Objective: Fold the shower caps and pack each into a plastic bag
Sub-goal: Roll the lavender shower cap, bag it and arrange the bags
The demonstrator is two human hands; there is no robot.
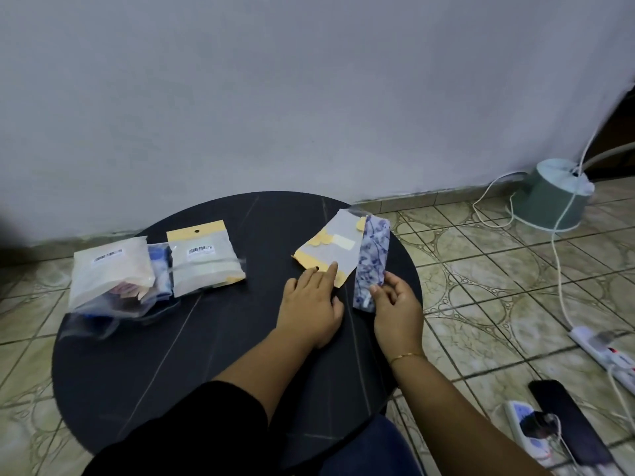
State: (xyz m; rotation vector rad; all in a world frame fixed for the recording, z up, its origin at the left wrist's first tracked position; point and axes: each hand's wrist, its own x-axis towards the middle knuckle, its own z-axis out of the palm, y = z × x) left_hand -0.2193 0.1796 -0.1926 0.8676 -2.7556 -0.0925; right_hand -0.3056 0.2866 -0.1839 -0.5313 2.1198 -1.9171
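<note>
- Head view shows my left hand [311, 304] lying flat on the round black table [171, 355], fingers straight, with the fingertips pressing the near end of an empty plastic bag [326, 252].
- I think it presses there so the bag cannot slide when the cap goes in.
- My right hand [395, 304] pinches the near end of a folded blue flower shower cap [372, 255] between thumb and fingers.
- The cap is a long strip, lying just beside the bag on its right side and touching it.
- I think it lies that way so it can slip sideways into the bag, but I cannot tell where the bag's mouth is.
- The cap and my right hand sit close to the table's right edge, so there is little room on that side.
- The middle of the table, left of my left hand, has dark bare top to move on.
- On the far left lie a packed bag [206, 259] and a pile of other bags [113, 273], well apart from my hands.
- The pile reaches close to the left edge.
</note>
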